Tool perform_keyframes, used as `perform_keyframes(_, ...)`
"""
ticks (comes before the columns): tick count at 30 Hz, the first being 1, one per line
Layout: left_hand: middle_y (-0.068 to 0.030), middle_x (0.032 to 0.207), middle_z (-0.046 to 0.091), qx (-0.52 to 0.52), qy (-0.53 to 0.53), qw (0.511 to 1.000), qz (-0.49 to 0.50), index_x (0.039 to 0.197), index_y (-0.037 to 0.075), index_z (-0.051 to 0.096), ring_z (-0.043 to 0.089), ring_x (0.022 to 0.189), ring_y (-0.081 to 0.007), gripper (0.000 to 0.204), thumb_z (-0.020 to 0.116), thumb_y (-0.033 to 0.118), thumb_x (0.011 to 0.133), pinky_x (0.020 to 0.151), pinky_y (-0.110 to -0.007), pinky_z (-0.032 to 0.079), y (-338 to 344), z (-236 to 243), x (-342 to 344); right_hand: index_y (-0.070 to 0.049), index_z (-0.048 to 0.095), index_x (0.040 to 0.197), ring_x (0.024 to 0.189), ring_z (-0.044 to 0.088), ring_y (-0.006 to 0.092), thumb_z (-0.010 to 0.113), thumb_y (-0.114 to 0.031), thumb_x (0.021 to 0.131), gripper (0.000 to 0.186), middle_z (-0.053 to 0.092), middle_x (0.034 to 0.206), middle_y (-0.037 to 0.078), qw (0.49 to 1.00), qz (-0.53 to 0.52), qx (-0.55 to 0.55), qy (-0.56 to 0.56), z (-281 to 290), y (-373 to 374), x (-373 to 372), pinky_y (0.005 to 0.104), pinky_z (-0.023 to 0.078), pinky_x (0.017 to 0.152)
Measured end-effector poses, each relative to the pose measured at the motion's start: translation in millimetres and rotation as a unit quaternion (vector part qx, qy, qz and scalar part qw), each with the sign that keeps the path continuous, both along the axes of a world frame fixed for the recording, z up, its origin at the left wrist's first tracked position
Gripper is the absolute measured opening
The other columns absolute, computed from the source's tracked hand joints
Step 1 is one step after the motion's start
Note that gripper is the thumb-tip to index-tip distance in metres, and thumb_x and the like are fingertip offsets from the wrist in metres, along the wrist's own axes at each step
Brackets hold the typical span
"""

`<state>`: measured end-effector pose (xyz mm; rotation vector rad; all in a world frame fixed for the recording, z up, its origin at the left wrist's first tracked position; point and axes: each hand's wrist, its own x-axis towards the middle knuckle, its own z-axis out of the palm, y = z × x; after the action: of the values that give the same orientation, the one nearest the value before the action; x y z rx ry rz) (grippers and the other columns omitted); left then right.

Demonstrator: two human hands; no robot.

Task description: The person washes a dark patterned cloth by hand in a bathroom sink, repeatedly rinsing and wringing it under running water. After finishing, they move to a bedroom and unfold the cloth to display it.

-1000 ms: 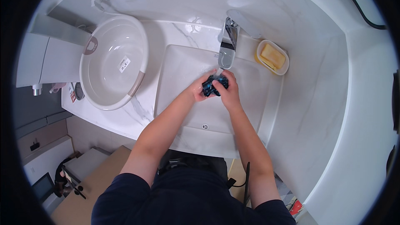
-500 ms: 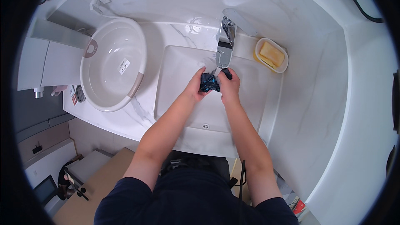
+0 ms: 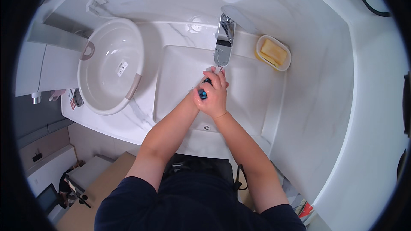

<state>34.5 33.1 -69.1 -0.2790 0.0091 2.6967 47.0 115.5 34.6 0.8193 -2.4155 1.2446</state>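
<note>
My right hand (image 3: 215,99) is wrapped over a dark blue and black crumpled item (image 3: 203,94), probably cloth, its fingers pressed across it. My left hand (image 3: 195,91) grips the same item from beneath and is mostly hidden by the right one. Both are under the spout of a chrome tap (image 3: 223,55), where water runs onto them, inside the white rectangular sink (image 3: 252,102).
A large white plastic basin (image 3: 107,77) stands on the marbled counter (image 3: 141,119) at left. A dish (image 3: 287,62) with yellow soap (image 3: 274,53) sits right of the tap. A plug (image 3: 92,6) is in a wall socket behind the basin. A wooden surface and screen show lower left.
The right hand has swung left over the left hand and now covers most of the dark item, which was more exposed before. The view has shifted slightly.
</note>
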Motion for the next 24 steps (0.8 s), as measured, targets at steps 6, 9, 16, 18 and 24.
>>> perform_keyframes(6, -0.0072, 0.1, 0.067, -0.104, -0.141, 0.984, 0.015, 0.112, 0.008, 0.064, 0.065, 0.093, -0.0231, 0.034, 0.052, 0.039, 0.102, 0.082, -0.039, 0.055, 6.1, -5.5, -6.5, -0.003, 0.061, 0.082, 0.084, 0.063, 0.0337, 0.076, -0.013, 0.081, 0.018, 0.064, 0.092, 0.015, 0.96, -0.13, -0.145, -0.2, -27.5, 0.8, -22.1, 0.0406, 0.052, 0.085)
perform_keyframes(9, -0.0079, 0.094, 0.066, -0.357, -0.25, 0.9, 0.017, 0.111, 0.007, 0.063, 0.065, 0.082, -0.0205, 0.032, 0.049, 0.035, 0.104, 0.074, -0.037, 0.056, 6.3, 3.9, -9.3, -0.004, 0.065, 0.092, 0.078, 0.064, 0.0192, 0.074, -0.018, 0.089, 0.017, 0.067, 0.091, 0.008, 0.864, -0.168, -0.231, -0.414, -30.7, 7.2, -29.9, 0.0293, 0.05, 0.074)
perform_keyframes(16, -0.0083, 0.118, 0.062, -0.427, -0.127, 0.891, 0.092, 0.133, 0.013, 0.056, 0.064, 0.1, -0.0214, 0.054, 0.072, 0.044, 0.091, 0.09, -0.041, 0.052, -9.0, 52.3, 10.9, -0.008, 0.065, 0.112, 0.096, 0.064, 0.0159, 0.071, -0.018, 0.094, 0.021, 0.064, 0.105, 0.005, 0.693, -0.142, -0.468, -0.53, -24.1, 33.2, -39.2, 0.0295, 0.053, 0.085)
perform_keyframes(18, -0.0079, 0.121, 0.061, -0.366, -0.15, 0.918, -0.006, 0.127, 0.016, 0.058, 0.065, 0.103, -0.0252, 0.044, 0.069, 0.043, 0.094, 0.095, -0.047, 0.052, -26.4, 68.9, 18.3, -0.008, 0.065, 0.116, 0.099, 0.064, 0.0165, 0.069, -0.011, 0.093, 0.024, 0.065, 0.109, 0.005, 0.715, -0.099, -0.431, -0.542, -18.7, 42.8, -40.2, 0.0304, 0.053, 0.088)
perform_keyframes(24, -0.0116, 0.127, 0.063, -0.241, -0.227, 0.932, -0.15, 0.125, 0.019, 0.061, 0.064, 0.116, -0.0337, 0.059, 0.063, 0.066, 0.089, 0.1, -0.06, 0.052, -44.2, 89.2, 5.5, -0.002, 0.062, 0.115, 0.101, 0.061, 0.018, 0.067, -0.002, 0.083, 0.032, 0.064, 0.108, 0.005, 0.913, 0.051, -0.194, -0.354, -5.9, 49.6, -31.3, 0.0302, 0.047, 0.094)
